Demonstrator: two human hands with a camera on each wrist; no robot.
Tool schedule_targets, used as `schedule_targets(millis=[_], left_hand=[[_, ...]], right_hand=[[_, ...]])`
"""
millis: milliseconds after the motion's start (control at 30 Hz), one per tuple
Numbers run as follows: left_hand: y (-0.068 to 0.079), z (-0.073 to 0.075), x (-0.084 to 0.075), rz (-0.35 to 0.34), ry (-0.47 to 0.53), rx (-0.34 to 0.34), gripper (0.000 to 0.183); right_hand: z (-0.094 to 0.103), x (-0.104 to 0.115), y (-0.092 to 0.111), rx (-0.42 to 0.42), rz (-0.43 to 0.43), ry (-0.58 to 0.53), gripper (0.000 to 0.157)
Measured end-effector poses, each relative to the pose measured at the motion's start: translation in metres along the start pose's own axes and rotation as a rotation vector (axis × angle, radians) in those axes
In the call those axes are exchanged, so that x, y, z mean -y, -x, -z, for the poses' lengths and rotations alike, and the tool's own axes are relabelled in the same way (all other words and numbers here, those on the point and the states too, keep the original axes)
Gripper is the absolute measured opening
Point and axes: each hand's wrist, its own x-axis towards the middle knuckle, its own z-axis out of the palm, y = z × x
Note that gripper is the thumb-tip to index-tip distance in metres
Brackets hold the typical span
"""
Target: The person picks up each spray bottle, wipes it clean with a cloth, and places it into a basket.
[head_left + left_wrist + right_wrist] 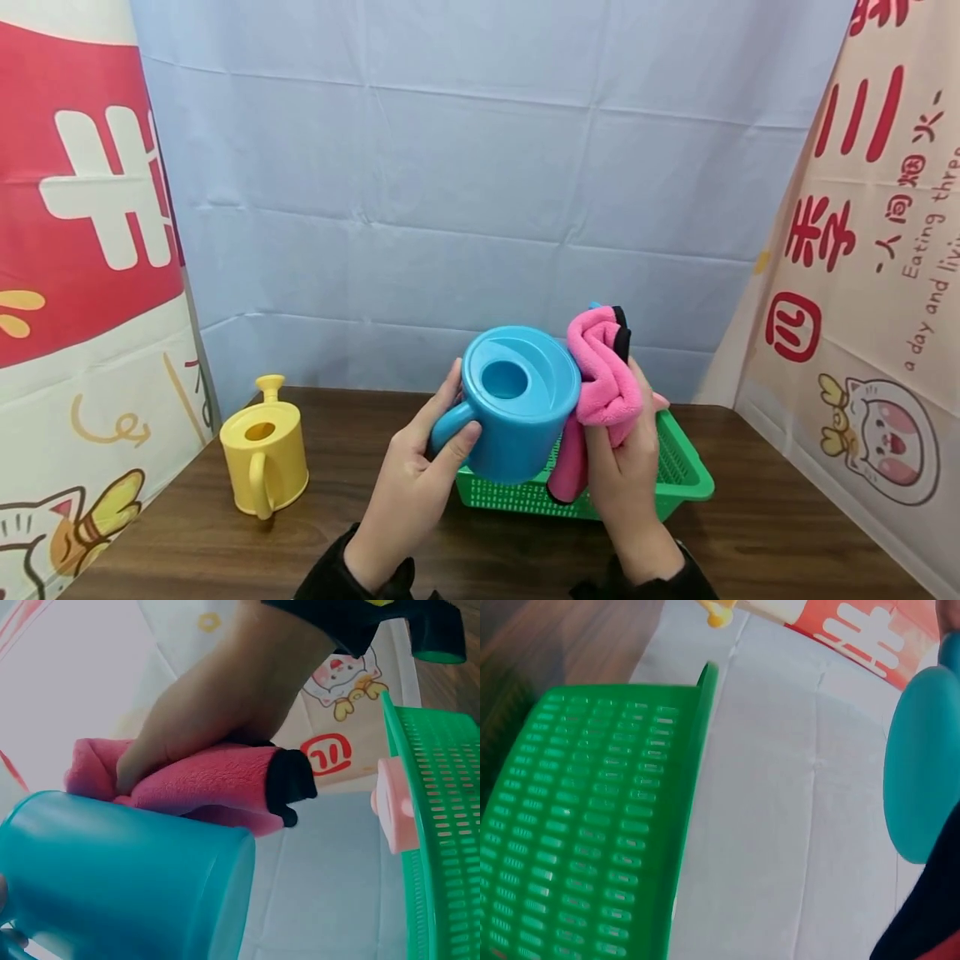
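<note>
The left hand [416, 471] grips the blue can [517, 437] by its handle, raised near the green basket [699, 479]; the right hand [628, 471] holds a bunched pink cloth [603, 375] against the can's side. A pink piece [395, 804] juts past the basket's rim. A yellow can [277, 467] stands left on the brown table [337, 525]. Behind hangs a creased blue sheet [465, 167], with printed drapes [877, 333] flanking it.
</note>
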Motion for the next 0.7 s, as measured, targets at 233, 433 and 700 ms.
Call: schedule_targets(millis=[233, 433, 700], left_hand=[[0.002, -0.005, 0.003, 0.05, -0.006, -0.039, 0.039], [-0.002, -0.004, 0.005, 0.006, -0.009, -0.06, 0.018], [0.001, 0.0, 0.01, -0.023, -0.019, -0.003, 0.024]], right_hand=[[0.004, -0.004, 0.007, -0.016, -0.048, -0.01, 0.033], [0.004, -0.01, 0.008, 0.032, -0.052, -0.049, 0.014], [0.011, -0.023, 0.013, 0.115, -0.279, -0.068, 0.006]])
